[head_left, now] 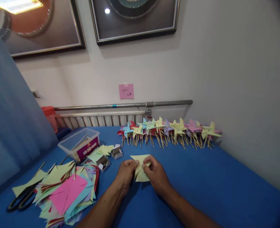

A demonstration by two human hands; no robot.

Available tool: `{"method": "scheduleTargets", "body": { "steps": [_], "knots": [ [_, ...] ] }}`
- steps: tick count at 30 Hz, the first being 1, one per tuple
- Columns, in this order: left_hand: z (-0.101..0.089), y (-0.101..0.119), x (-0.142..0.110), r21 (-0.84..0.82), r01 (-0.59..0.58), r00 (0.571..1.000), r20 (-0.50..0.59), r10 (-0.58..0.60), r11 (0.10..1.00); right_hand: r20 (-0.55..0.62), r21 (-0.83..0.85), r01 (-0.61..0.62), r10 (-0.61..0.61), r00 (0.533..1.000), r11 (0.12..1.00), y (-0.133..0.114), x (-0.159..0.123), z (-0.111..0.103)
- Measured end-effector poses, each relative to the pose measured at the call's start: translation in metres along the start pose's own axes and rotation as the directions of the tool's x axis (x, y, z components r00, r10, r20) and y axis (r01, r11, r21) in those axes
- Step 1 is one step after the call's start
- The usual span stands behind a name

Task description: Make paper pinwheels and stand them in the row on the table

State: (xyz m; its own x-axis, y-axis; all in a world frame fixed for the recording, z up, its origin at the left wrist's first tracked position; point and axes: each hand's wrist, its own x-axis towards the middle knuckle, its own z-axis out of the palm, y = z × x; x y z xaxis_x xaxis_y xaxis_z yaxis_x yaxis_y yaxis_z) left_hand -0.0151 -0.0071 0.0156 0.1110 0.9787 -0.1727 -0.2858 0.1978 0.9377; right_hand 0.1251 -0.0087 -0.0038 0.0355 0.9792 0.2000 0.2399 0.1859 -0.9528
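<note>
Both my hands meet over the blue table [201, 183], pinching a pale yellow cut paper square [140, 158] between them. My left hand [126, 173] grips its left side with fingers curled. My right hand [155, 174] pinches the right side, with a folded corner under its thumb. The paper is partly folded and lifted slightly off the table. Beyond my hands, a long row of finished paper pinwheels [168, 129] on wooden sticks lies along the wall.
A heap of coloured cut paper squares [67, 190] lies at the left, with black scissors [21, 199] beside it. A clear plastic box [79, 144] holding sticks and two small open boxes [110, 158] sit behind the heap. A blue curtain [9, 126] hangs at the left.
</note>
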Motion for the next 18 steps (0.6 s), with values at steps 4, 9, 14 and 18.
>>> {"method": "scheduleTargets", "body": {
  "steps": [4,9,14,18],
  "knots": [
    [0.0001,0.0026,-0.0018,0.041,0.01,1.0,0.005,-0.01,0.999,-0.014,-0.011,-0.007,0.007,1.0,1.0,0.0007,0.0003,-0.0016],
    [0.0033,0.0057,-0.0023,0.124,-0.012,0.997,-0.069,0.021,0.992,0.036,0.048,-0.038,0.037,0.999,0.998,-0.0052,-0.0028,-0.0007],
    [0.0042,0.0069,-0.0018,0.154,-0.037,0.995,-0.088,0.052,0.987,0.048,0.112,-0.042,0.036,0.998,0.993,-0.0076,-0.005,0.0001],
    [0.003,0.006,-0.0005,0.167,-0.06,0.992,-0.099,0.077,0.984,0.004,0.183,-0.024,0.024,1.0,0.983,-0.0034,-0.0001,-0.0008]
  ]
}}
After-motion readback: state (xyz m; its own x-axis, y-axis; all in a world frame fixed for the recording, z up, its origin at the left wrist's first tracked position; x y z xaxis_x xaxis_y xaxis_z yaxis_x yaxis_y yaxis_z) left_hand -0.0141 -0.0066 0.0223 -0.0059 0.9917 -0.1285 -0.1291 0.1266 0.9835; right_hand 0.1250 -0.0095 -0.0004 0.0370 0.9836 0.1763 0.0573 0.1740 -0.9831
